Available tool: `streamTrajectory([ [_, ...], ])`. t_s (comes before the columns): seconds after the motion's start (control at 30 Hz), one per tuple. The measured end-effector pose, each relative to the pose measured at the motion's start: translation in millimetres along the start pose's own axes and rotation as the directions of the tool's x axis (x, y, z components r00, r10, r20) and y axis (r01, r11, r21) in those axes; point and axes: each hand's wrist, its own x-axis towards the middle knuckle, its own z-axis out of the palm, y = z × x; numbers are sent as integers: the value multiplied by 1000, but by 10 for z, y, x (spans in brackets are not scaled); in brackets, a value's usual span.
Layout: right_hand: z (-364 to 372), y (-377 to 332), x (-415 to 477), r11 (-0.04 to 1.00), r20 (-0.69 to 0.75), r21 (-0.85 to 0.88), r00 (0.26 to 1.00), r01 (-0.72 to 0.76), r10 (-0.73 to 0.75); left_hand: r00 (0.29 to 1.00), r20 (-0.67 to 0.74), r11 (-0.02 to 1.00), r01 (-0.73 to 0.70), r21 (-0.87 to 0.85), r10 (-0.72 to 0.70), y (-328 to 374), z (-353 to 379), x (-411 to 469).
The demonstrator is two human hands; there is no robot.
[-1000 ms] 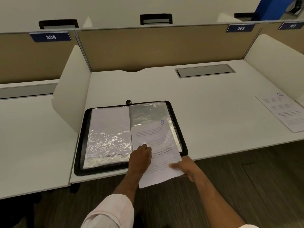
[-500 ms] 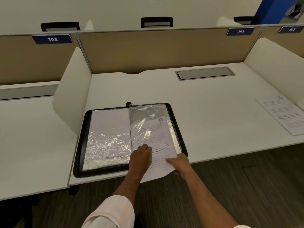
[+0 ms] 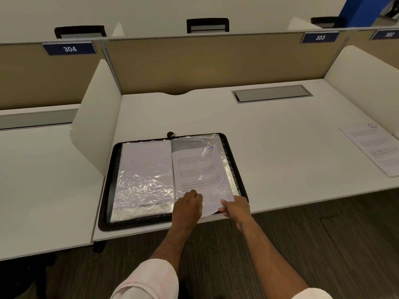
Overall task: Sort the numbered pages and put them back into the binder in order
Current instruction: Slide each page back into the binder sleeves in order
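Note:
A black binder (image 3: 108,180) with clear plastic sleeves lies open at the desk's front edge. The page numbered 9 (image 3: 197,169) sits almost fully inside the right-hand sleeve, with only its bottom edge sticking out. My left hand (image 3: 187,207) pinches the lower edge of that sleeve. My right hand (image 3: 235,207) grips the page's bottom right corner. The left-hand sleeve (image 3: 144,175) holds a sheet under crinkled plastic. The page numbered 10 (image 3: 375,147) lies flat at the desk's far right.
The white desk (image 3: 269,152) has white side dividers, a tan back panel and a grey cable hatch (image 3: 272,93). Signs 304, 303 and 302 hang on the panels. Another desk stands to the left. Dark floor lies below the front edge.
Page 9 has slid upward into the right sleeve; a second ago about half of it hung over the desk edge. Both hands have moved up with it.

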Motion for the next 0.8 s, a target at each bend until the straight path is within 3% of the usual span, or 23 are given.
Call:
streamTrajectory([
  [0.33, 37, -51, 47, 975, -158, -166, 972, 146, -173, 1000, 15, 1000, 4, -17, -4, -86, 38, -5],
  [0.6, 32, -161, 95, 933, -209, -310, 944, 184, -256, 1000, 8, 999, -14, -53, 15, -91, 20, -5],
  [0.8, 3, -162, 128, 924, -175, -320, 946, 209, -274, 999, 38, 999, -29, -19, 30, -79, -18, 53],
])
